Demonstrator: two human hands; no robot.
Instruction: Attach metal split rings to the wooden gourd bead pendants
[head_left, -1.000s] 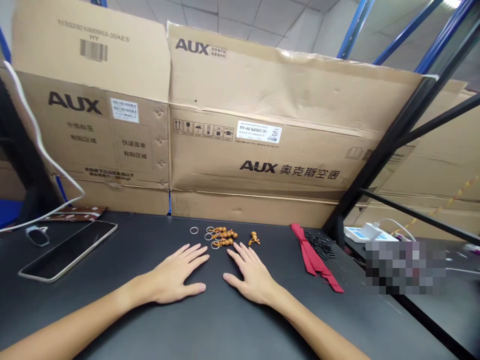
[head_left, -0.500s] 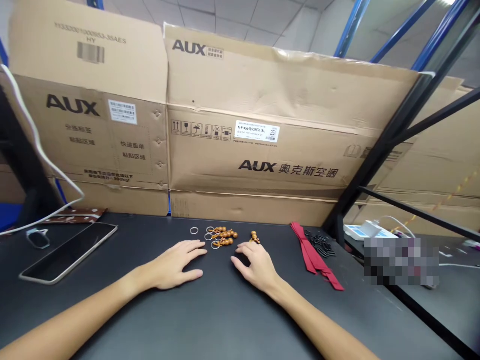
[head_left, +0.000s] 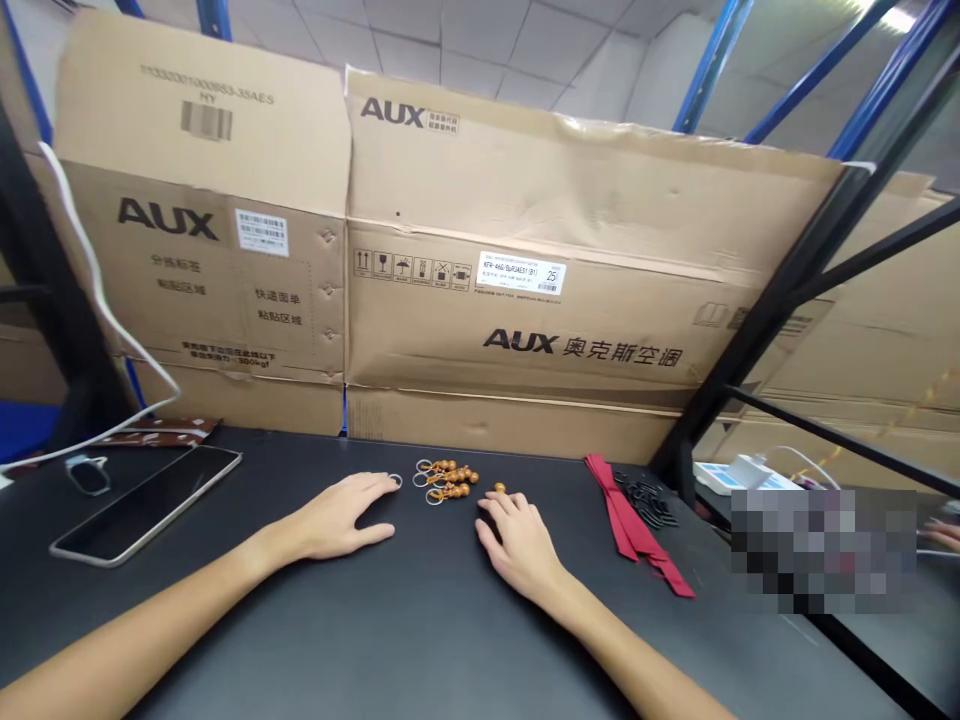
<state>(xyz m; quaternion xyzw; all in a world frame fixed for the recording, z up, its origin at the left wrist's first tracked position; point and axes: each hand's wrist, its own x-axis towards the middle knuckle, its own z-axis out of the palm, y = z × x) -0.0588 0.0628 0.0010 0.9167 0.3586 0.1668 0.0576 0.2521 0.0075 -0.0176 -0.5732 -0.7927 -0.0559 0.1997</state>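
My left hand (head_left: 346,517) lies palm down on the dark table, fingers stretched out and thumb apart. Its fingertips touch or nearly touch a loose metal split ring (head_left: 395,481). Over on the right, my right hand (head_left: 523,545) rests with fingers slightly bent and the thumb apart. Those fingertips are over a small brown gourd-shaped pendant (head_left: 500,487), whose lower part they hide. Between the hands, farther back, lie several gourd keychains (head_left: 454,491) with metal rings on them.
Red ribbon strips (head_left: 634,525) and a heap of black pieces (head_left: 651,503) lie to the right. A phone (head_left: 146,505) and a white cable (head_left: 112,320) are at left. Large cardboard boxes (head_left: 517,400) wall off the back. A black frame post (head_left: 757,330) rises at right.
The loose ring has slid nearer to me at my left fingertips. The single pendant has also come nearer under my right fingers. The camera view has shifted slightly.
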